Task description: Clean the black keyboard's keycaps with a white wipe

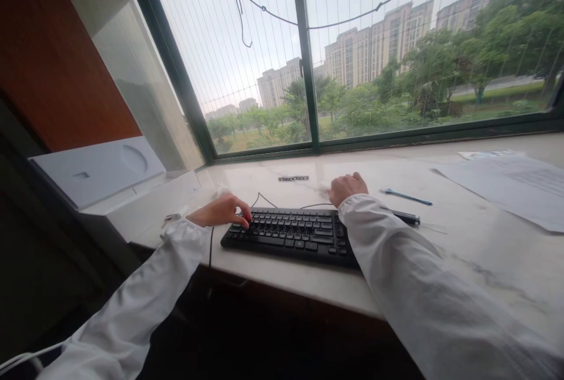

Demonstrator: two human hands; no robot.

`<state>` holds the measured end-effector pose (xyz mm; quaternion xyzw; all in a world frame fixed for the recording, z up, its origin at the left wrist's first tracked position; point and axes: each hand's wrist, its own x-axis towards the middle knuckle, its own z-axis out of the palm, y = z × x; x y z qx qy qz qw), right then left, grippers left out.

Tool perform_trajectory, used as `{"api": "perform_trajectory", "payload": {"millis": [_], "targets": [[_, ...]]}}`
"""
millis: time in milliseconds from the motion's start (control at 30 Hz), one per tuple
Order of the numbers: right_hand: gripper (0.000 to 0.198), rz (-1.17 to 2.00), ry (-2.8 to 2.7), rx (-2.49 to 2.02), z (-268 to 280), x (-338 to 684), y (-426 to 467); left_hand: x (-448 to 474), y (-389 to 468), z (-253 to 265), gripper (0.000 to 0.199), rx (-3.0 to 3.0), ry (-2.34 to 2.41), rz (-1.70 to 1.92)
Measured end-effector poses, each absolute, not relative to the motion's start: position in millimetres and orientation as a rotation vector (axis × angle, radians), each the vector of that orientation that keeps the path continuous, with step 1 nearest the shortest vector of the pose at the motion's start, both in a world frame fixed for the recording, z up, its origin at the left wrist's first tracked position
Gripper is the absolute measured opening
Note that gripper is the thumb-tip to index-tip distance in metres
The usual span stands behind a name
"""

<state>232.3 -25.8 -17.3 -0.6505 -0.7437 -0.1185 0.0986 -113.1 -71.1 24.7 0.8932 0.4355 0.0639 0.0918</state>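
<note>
A black keyboard (282, 241) lies on the pale, marbled counter, running from lower right to upper left. At its left end my left hand (224, 211) is bent, with thumb and fingers gripping the upper left corner by the keys. Beyond the keyboard's far right edge is my right hand (348, 188), fingers curled closed. Something small and whitish shows at its left side, too blurred to name. My right sleeve (388, 245) covers the keyboard's right end. A thin cable (259, 197) loops behind the keyboard.
A narrow dark strip with light spots (293, 178) lies near the window. On the right are a blue pen-like stick (408, 197), a black cylindrical tool (406, 217) and paper sheets (511, 183). An open white box (141, 204) stands left. The counter's front edge (308, 286) is near me.
</note>
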Motion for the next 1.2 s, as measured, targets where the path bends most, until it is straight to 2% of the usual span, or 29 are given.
{"api": "perform_trajectory", "payload": {"millis": [1200], "targets": [[0.031,-0.281,-2.250,-1.884,-23.4,231.2,-22.9,-101.3,-63.3,20.5,0.005,2.514,1.347,0.149]]}}
